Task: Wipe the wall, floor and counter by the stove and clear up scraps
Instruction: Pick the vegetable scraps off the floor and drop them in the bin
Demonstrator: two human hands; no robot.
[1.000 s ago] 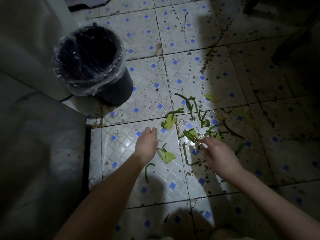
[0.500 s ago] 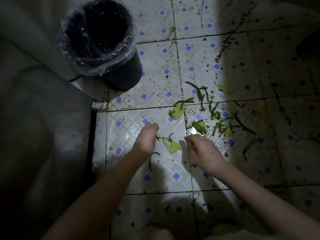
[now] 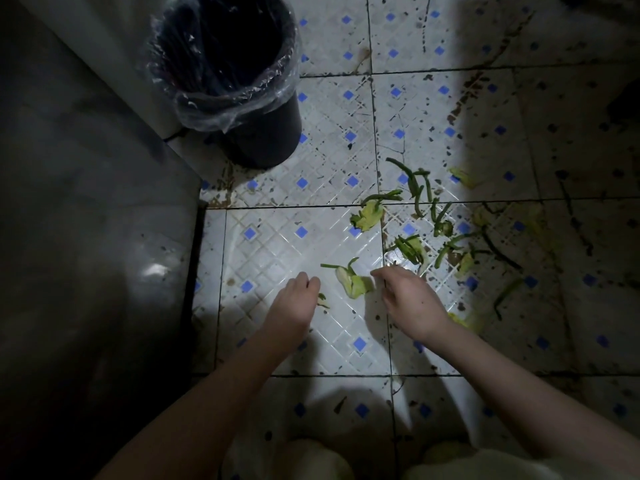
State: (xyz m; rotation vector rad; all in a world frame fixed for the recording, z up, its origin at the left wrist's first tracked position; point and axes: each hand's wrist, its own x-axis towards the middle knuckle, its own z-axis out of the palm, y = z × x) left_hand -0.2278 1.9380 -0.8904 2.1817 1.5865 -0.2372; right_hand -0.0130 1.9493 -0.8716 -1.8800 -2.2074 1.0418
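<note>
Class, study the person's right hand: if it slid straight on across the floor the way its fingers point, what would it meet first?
Most likely the pale leaf scrap, lying just past the right hand toward the upper left. Height above the tile floor is unclear.

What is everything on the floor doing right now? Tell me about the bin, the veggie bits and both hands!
Bin: upright, open, lined with a clear bag; contents too dark to see.
Vegetable scraps: scattered loose on the tiles.
Leaf piece: lying flat between the hands.
Left hand: fingers curled, low over the floor beside a small scrap.
Right hand: fingers bent, reaching toward the leaf piece.
Floor: stained, speckled with dirt.
</note>
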